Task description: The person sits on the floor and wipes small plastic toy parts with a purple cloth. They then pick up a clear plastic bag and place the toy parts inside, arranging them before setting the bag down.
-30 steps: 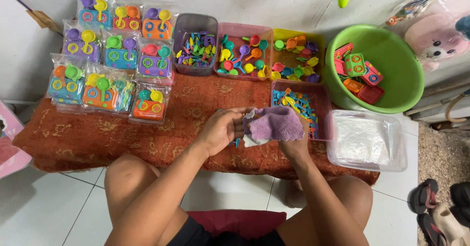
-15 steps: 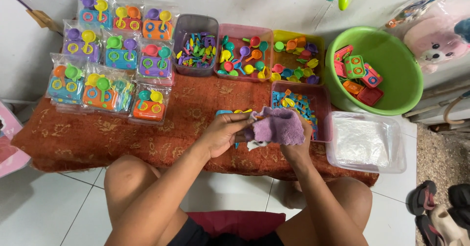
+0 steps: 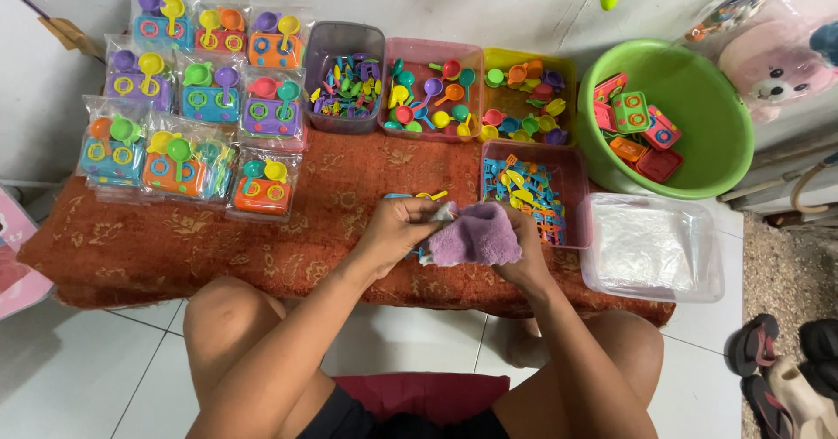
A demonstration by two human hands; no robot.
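Purple cloth (image 3: 476,234) sits bunched over the rug's front edge, right hand (image 3: 524,251) clamped on it, left hand (image 3: 397,229) pinching its corner w/ small toy bits beneath. Loose grip could drop bits off the rug (image 3: 175,238) onto tile.

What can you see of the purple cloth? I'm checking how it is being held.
The purple cloth is a soft, fuzzy lilac piece, like microfibre, bunched into a rumpled lump. It sits above the red patterned mat, just left of a pink bin of small toys. The right hand grips its right side; the left hand meets its left edge, pinching something small and pale.
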